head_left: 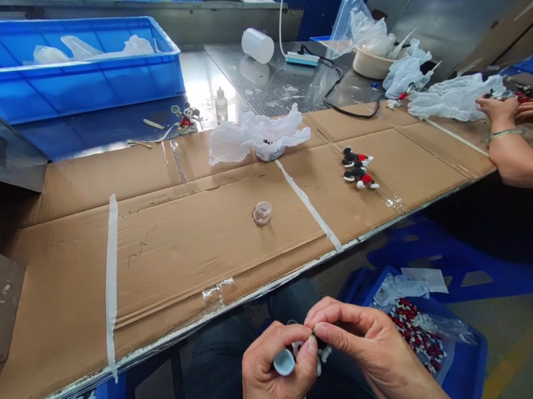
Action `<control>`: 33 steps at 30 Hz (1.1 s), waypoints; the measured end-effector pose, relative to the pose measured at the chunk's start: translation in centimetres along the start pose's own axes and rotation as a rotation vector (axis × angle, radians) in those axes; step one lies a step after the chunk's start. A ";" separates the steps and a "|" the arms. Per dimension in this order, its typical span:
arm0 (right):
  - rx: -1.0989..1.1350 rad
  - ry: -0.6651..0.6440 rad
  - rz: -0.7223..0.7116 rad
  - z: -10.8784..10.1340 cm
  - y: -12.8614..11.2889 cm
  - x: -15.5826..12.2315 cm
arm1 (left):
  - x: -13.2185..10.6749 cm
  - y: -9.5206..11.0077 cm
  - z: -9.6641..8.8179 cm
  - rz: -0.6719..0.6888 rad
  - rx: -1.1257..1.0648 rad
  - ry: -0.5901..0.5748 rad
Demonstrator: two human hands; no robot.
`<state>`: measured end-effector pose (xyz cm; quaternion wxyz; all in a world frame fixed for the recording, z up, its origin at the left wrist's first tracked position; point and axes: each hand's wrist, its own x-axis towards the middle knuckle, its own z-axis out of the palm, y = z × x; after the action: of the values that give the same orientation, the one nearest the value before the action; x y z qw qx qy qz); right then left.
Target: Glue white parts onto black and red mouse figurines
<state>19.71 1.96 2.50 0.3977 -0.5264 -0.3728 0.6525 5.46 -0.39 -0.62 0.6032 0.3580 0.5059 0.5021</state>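
My left hand [278, 373] is closed around a small mouse figurine, mostly hidden by my fingers; bits of white and black show. A pale blue round cup-like piece [283, 362] sticks out between those fingers. The fingertips of my right hand [359, 340] pinch together against the figurine, at a tiny dark part too small to make out. Both hands are in front of the table edge, above my lap. On the cardboard beyond them stands a small clear pot [262, 213]. Two black, red and white mouse figurines [360, 176] lie to its right.
Cardboard [192, 238] with white tape strips covers the table. A plastic bag with small dark pieces [267, 142], a mouse figurine [187, 117] and a dropper bottle [220, 105] stand behind. Blue bins [70, 79] surround the area. At right, a co-worker's hands [503, 111] handle parts.
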 end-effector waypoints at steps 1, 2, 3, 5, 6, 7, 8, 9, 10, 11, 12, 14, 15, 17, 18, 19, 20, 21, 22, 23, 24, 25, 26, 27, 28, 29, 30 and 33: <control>-0.009 0.023 0.005 0.0 0.0 0.0 | 0.0 -0.1 -0.1 -0.037 -0.024 0.006; -0.017 0.054 0.013 -0.1 -0.1 0.1 | 0.0 -0.3 -0.1 -0.085 -0.053 0.020; -0.023 0.086 0.021 -0.2 -0.2 0.1 | 0.0 -0.4 -0.3 -0.133 -0.081 0.044; -0.031 0.132 0.028 -0.4 -0.4 0.3 | 0.0 -0.5 -0.5 -0.192 -0.113 0.102; -0.036 0.142 0.027 -0.5 -0.5 0.3 | -0.1 -0.5 -0.7 -0.199 -0.122 0.127; -0.040 0.145 0.021 -0.5 -0.6 0.4 | -0.1 -0.3 -0.8 -0.193 -0.130 0.148; -0.045 0.149 0.015 -0.6 -0.7 0.5 | -0.1 -0.1 -1.0 -0.182 -0.146 0.164; -0.051 0.156 0.007 -0.6 -0.7 0.6 | -0.1 0.1 -1.2 -0.176 -0.167 0.175; -0.058 0.164 -0.003 -0.6 -0.7 0.7 | 0.0 0.4 -1.4 -0.176 -0.187 0.182; -0.066 0.173 -0.017 -0.6 -0.7 0.8 | 0.1 0.6 -1.7 -0.179 -0.204 0.190; -0.076 0.183 -0.033 -0.6 -0.6 0.9 | 0.2 0.8 -2.1 -0.182 -0.213 0.197; -0.099 0.204 -0.068 -0.7 -0.3 1.0 | 0.7 1.0 -3.0 -0.179 -0.212 0.199; -0.107 0.212 -0.090 -0.8 -0.1 1.0 | 0.9 0.9 -3.5 -0.167 -0.203 0.202; -0.131 0.219 -0.172 -1.0 0.2 0.9 | 1.3 0.7 -4.3 -0.122 -0.179 0.221; -0.154 0.219 -0.252 -1.1 0.4 0.9 | 1.5 0.6 -4.5 -0.100 -0.160 0.237; -0.184 0.218 -0.359 -1.1 0.6 0.9 | 1.6 0.5 -4.6 -0.084 -0.139 0.263; -0.215 0.217 -0.472 -1.2 0.8 0.9 | 1.7 0.4 -4.6 -0.073 -0.120 0.299; -0.242 0.220 -0.577 -1.2 0.9 0.9 | 1.7 0.4 -4.5 -0.066 -0.105 0.334; -0.258 0.226 -0.657 -1.2 1.0 1.0 | 1.7 0.5 -4.4 -0.060 -0.095 0.365; -0.264 0.236 -0.708 -1.2 1.1 1.1 | 1.7 0.7 -4.2 -0.051 -0.090 0.380; -0.262 0.244 -0.733 -1.2 1.2 1.1 | 1.7 0.8 -4.0 -0.035 -0.088 0.386; -0.258 0.248 -0.739 -1.1 1.3 1.2 | 1.7 1.0 -3.8 -0.016 -0.088 0.387; -0.256 0.249 -0.739 -1.1 1.4 1.3 | 1.7 1.1 -3.7 0.002 -0.087 0.391; -0.257 0.244 -0.741 -1.2 1.5 1.3 | 1.7 1.2 -3.6 0.017 -0.083 0.403; -0.262 0.239 -0.742 -1.2 1.5 1.3 | 1.7 1.3 -3.6 0.029 -0.076 0.423; -0.270 0.232 -0.743 -1.3 1.6 1.3 | 1.7 1.3 -3.7 0.038 -0.067 0.441; -0.285 0.222 -0.739 -1.3 1.5 1.4 | 1.8 1.3 -3.8 0.046 -0.059 0.453; -0.384 0.221 -0.707 -1.6 0.6 2.8 | 2.5 1.2 -4.3 0.070 -0.073 0.484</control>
<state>20.80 4.39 0.58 0.5293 -0.4975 -0.6006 0.3340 1.01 1.94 -1.13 0.4591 0.2226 0.6045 0.6117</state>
